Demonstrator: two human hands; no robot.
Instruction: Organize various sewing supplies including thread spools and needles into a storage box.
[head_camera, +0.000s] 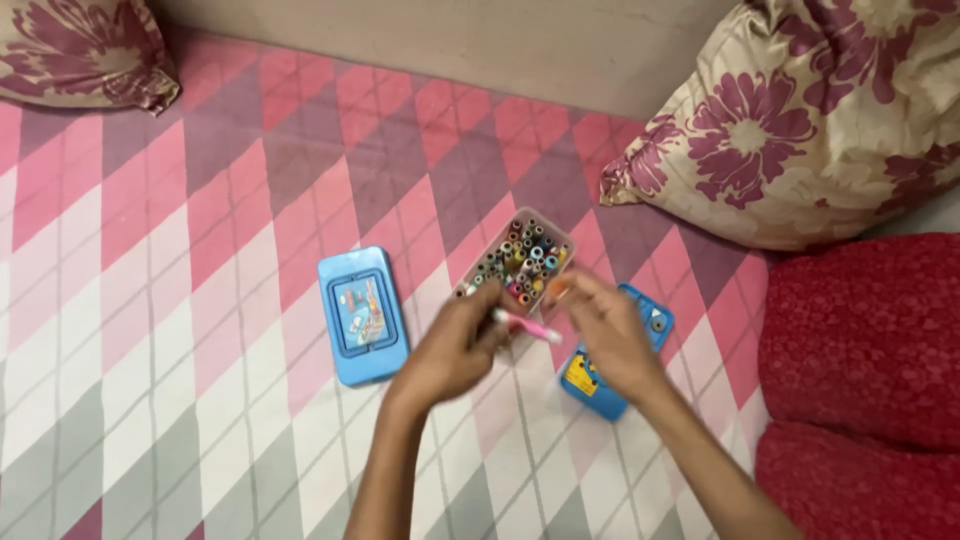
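Observation:
My left hand (452, 345) grips a pink marker (530, 328) that lies across between my two hands. My right hand (610, 330) holds a small orange piece (557, 290) at its fingertips, just above the marker's free end. Directly behind both hands stands a clear rectangular box (520, 262) packed with several upright coloured markers, resting on the pink, white and grey checked bed cover (200, 300). A blue case (618, 352) lies under my right hand, partly hidden by it.
A blue lid (362, 315) with a picture on it lies left of my left hand. A floral pillow (800, 120) sits at the back right, another (80, 50) at the back left. A red cushion (865, 370) borders the right side.

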